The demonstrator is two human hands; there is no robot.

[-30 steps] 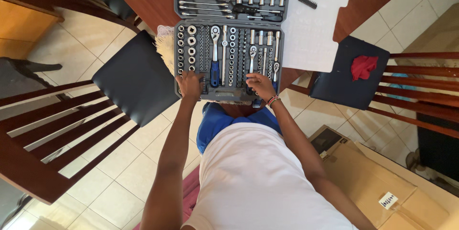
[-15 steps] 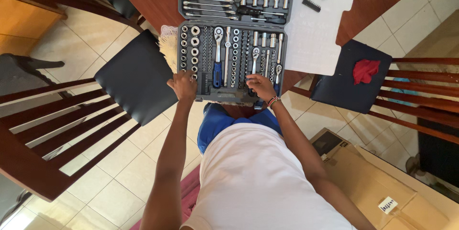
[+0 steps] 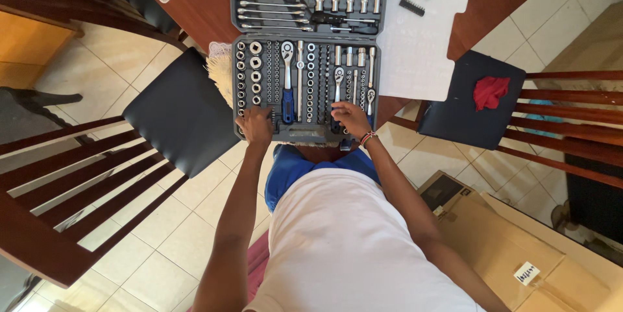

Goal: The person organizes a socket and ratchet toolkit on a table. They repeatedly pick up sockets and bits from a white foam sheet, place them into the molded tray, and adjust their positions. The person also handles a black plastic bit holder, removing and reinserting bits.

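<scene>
Resting our left hand and right hand on the tool case's near edge, we cannot tell their grip.

The tool case runs off the top edge; both hands cover its near sockets.

One open grey tool case, three ratchet handles in its near half, two dark-cushioned chairs, one red cloth, two black bit strips, one white foam sheet, two cardboard boxes
</scene>
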